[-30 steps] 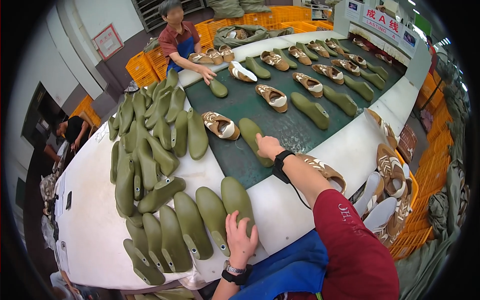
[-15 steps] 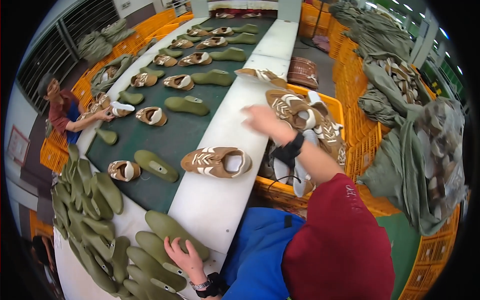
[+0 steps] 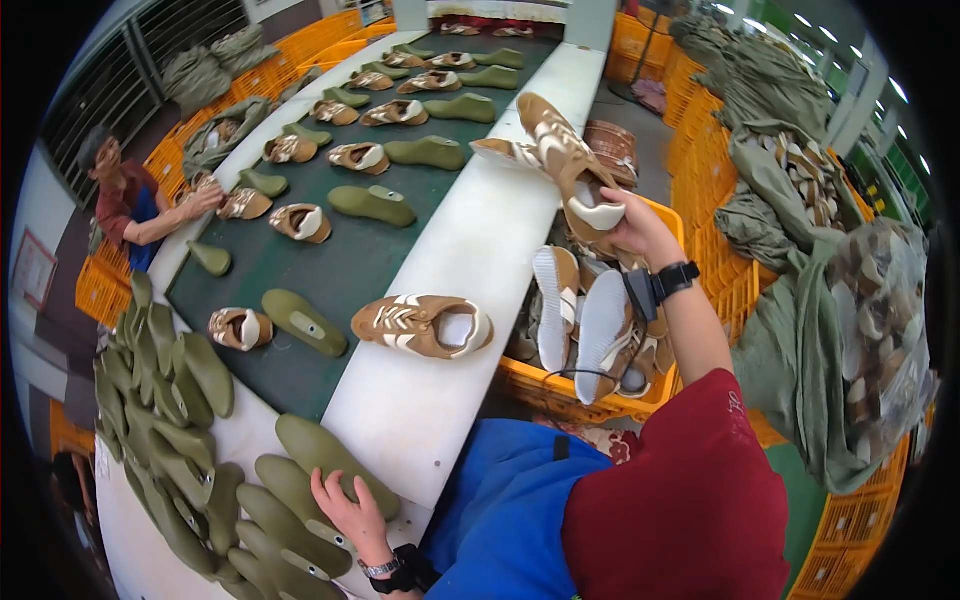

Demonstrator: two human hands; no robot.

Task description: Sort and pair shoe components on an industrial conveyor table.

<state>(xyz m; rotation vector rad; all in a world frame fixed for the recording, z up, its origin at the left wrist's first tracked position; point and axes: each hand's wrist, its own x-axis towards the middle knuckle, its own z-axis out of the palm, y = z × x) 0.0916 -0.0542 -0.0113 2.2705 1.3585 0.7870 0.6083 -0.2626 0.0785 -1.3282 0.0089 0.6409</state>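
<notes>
My right hand [image 3: 640,232] grips a brown sneaker with white stripes [image 3: 565,165] by its heel, toe pointing up and away, above an orange crate [image 3: 520,378]. Inside that crate are more sneakers, some with pale soles [image 3: 605,325] turned up. Fingers spread, my left hand [image 3: 352,515] lies on a green shoe last [image 3: 325,455] at the near end of the white table. Another brown sneaker [image 3: 425,325] stands on the white ledge between my hands. One more sneaker [image 3: 500,150] lies farther up the ledge, partly hidden behind the held one.
A dark green conveyor belt [image 3: 290,265] carries sneakers and lasts in rows. Many lasts [image 3: 165,400] are heaped at the lower left. Across the belt, a co-worker [image 3: 135,200] handles a sneaker. Stacked orange crates [image 3: 700,170] and grey-green cloths [image 3: 790,320] stand at the right.
My right hand has moved right and taken hold of a sneaker, now raised over the crate. The co-worker's sneaker now sits on the belt's edge. My left hand stays on the lasts.
</notes>
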